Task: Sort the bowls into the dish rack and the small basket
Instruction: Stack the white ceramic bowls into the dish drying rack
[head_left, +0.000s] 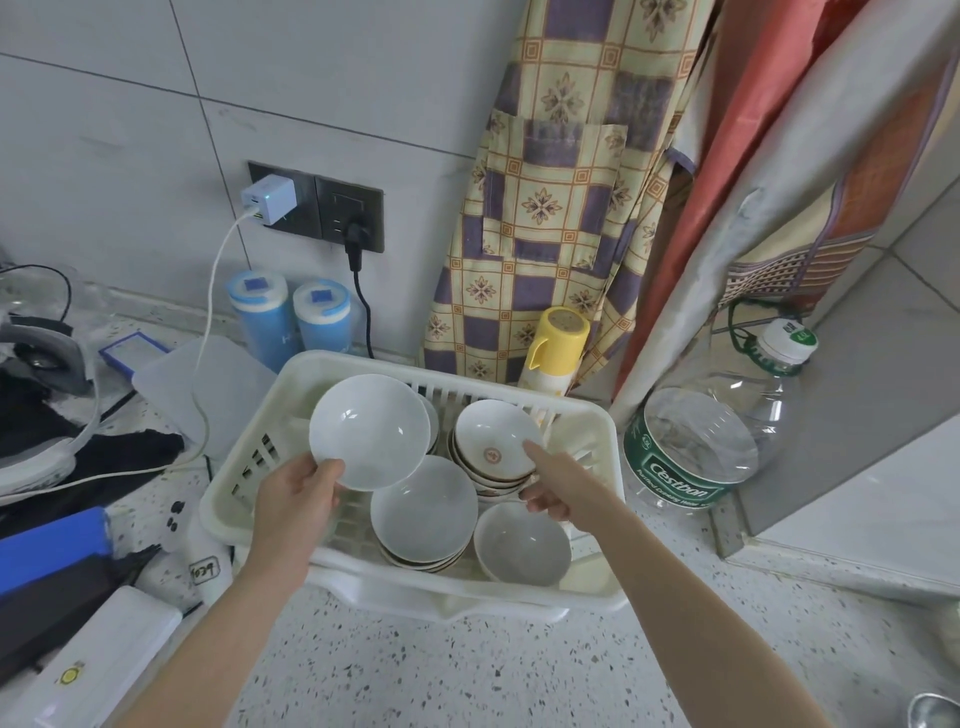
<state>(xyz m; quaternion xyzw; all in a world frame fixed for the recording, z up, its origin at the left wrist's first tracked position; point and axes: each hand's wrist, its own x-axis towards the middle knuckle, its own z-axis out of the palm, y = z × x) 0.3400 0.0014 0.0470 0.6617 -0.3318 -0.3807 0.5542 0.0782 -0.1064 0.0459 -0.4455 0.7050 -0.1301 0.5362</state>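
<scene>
Your left hand (298, 499) pinches the near rim of a shallow, glossy white bowl (370, 431), thumb on top, holding it tilted above the left half of the white plastic dish rack (244, 478); your right hand (550, 486) grips the rim of the topmost bowl of a stack of bowls with a red emblem (493, 448), thumb over the edge, fingers beneath; that stack sits at the rack's back right, its lower count hard to tell. In the rack's front middle sits a second stack of plain white bowls (423, 512), brown-edged below; just right of it, one deeper grey-white bowl (522, 543) stands alone. The rack has slotted walls and rests on a speckled terrazzo counter (467, 670); behind it stand two blue canisters (288, 317) and a yellow-capped spray can (556, 345); to the right lies one clear water bottle (711, 436) with a green label.
</scene>
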